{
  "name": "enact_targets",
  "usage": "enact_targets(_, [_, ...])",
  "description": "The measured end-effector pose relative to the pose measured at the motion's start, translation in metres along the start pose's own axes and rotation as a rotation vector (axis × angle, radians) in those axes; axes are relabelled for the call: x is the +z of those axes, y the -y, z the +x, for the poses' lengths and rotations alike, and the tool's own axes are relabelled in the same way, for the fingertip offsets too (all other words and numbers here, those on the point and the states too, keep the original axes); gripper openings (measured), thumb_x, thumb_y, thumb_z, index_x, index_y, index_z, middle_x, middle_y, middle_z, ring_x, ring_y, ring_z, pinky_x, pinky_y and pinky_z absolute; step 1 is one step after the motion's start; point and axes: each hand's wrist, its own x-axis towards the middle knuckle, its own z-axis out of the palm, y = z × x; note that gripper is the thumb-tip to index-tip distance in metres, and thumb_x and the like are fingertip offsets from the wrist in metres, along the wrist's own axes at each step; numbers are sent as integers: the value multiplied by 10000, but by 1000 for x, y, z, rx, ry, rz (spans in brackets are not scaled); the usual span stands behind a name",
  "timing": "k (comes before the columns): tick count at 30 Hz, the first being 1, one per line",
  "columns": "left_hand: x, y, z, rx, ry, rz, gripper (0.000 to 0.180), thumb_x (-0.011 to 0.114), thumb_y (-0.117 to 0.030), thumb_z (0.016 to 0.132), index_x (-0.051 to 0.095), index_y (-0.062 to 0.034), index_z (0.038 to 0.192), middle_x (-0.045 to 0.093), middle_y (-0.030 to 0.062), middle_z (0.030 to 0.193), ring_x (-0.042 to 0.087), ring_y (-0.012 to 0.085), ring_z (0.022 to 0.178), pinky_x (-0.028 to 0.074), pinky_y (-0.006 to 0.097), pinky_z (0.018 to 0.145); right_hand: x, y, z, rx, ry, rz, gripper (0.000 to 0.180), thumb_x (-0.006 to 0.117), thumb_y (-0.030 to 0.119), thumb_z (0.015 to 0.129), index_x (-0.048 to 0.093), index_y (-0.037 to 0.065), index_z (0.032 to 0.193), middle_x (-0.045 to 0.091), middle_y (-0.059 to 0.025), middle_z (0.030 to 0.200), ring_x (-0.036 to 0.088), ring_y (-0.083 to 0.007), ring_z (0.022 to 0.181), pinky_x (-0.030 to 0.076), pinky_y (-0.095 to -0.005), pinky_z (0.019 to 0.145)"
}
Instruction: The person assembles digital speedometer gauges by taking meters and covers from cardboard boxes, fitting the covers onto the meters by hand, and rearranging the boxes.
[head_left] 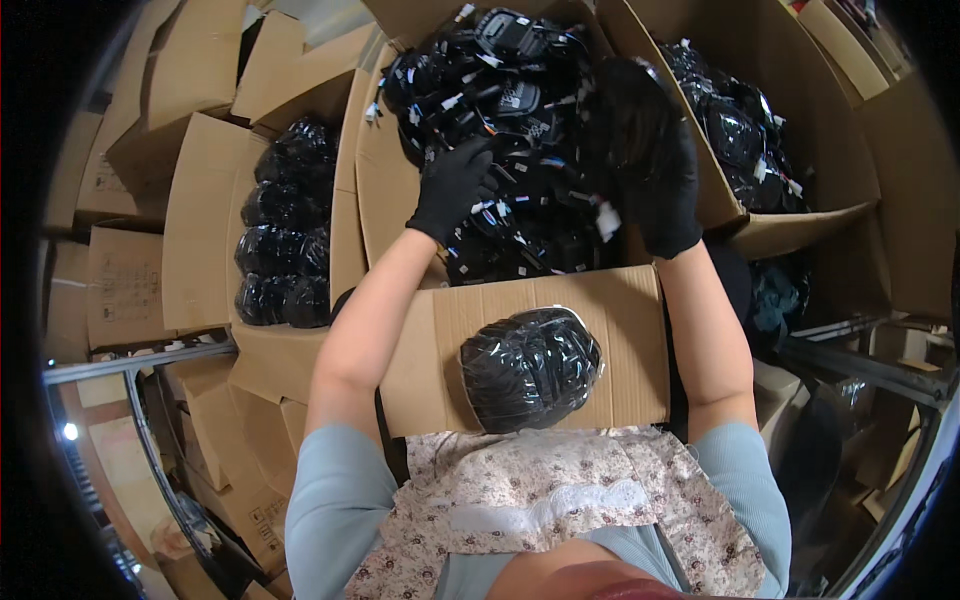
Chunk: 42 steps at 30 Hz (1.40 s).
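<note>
Both my hands wear black gloves and reach into an open cardboard box full of loose black parts with wires and white tags. My left hand presses its fingers onto the pile at the box's left side. My right hand is over the pile's right side, fingers curled among the parts; whether it grips one is hard to tell. A round bundle wrapped in clear plastic over black parts lies on the box's near flap, close to my chest.
A box on the left holds several wrapped black bundles. Another open box on the right holds bagged black parts. More cardboard boxes stack at the far left, and metal rails run along both lower sides.
</note>
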Motion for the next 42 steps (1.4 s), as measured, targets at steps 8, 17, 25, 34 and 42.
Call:
enact_targets(8, [-28, -20, -34, 383, -94, -15, 340, 551, -106, 835, 609, -32, 1162, 663, 60, 997, 620, 130, 882, 503, 254, 775, 34, -3, -13, 132, -30, -152, 644, 587, 357, 894, 369, 45, 1413, 494, -111, 1333, 484, -196, 1211, 380, -336, 1041])
enact_targets(17, [-14, -31, -52, 365, -141, -26, 422, 650, -180, 895, 526, -16, 1264, 617, 56, 1072, 572, 111, 952, 463, 249, 830, 43, -25, -23, 3, 83, -404, 974, 839, 228, 617, 318, 39, 1418, 398, -177, 1366, 423, -290, 1264, 359, -410, 1066])
enact_targets(25, [-1, -49, -82, 390, 27, -437, 459, 651, -132, 891, 494, 12, 1298, 613, 104, 1174, 591, 166, 1063, 487, 295, 905, 55, -18, -26, -453, 178, -951, 1093, 914, 312, 527, 321, 133, 1429, 262, -230, 1422, 341, -404, 1307, 362, -483, 1063])
enact_targets(34, [-2, -59, -97, 413, 96, -505, 480, 665, -131, 870, 507, 19, 1297, 618, 106, 1176, 589, 170, 1081, 470, 307, 959, 55, -8, -24, -490, 244, -918, 1092, 917, 321, 525, 330, 158, 1432, 217, -233, 1460, 323, -429, 1328, 363, -497, 1075])
enact_targets(42, [-2, -64, -104, 450, 15, -402, 537, 712, -182, 830, 519, 10, 1294, 606, 122, 1196, 576, 180, 1094, 451, 318, 984, 61, 5, -28, -598, 236, -1115, 1020, 914, 348, 531, 407, 99, 1381, 247, -219, 1458, 327, -383, 1338, 346, -461, 1084])
